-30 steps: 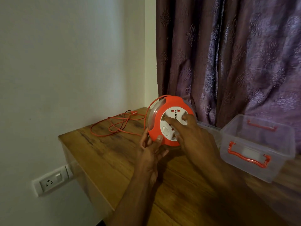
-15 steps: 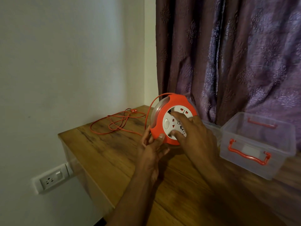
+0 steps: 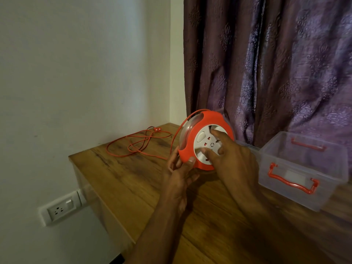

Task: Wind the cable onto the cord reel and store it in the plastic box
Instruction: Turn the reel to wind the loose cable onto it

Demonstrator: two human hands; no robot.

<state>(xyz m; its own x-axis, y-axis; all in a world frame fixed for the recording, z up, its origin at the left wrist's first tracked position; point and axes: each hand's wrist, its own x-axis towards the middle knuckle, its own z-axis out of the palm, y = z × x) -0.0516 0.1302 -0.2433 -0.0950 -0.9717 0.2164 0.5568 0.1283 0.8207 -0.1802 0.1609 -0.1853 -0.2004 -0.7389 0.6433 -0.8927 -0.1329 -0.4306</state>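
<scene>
A round orange cord reel [image 3: 192,141] with a white socket face stands on edge above the wooden table [image 3: 133,183]. My left hand [image 3: 181,174] grips its lower left rim, thumb on the orange casing. My right hand [image 3: 232,159] presses fingers on the white socket face. A thin orange cable [image 3: 137,143] runs from the reel's top left and lies in loose loops at the table's far left corner, ending in a plug [image 3: 157,129]. A clear plastic box [image 3: 304,168] with orange handles sits open to the right.
A purple patterned curtain [image 3: 266,63] hangs behind the reel and box. A white wall [image 3: 76,73] stands on the left, with a wall socket [image 3: 61,208] below the table's edge. The table's left edge is close to the cable loops.
The white socket face has turned under my right fingers and the cable loops have shifted slightly. The reel has risen a little. My left hand keeps its hold.
</scene>
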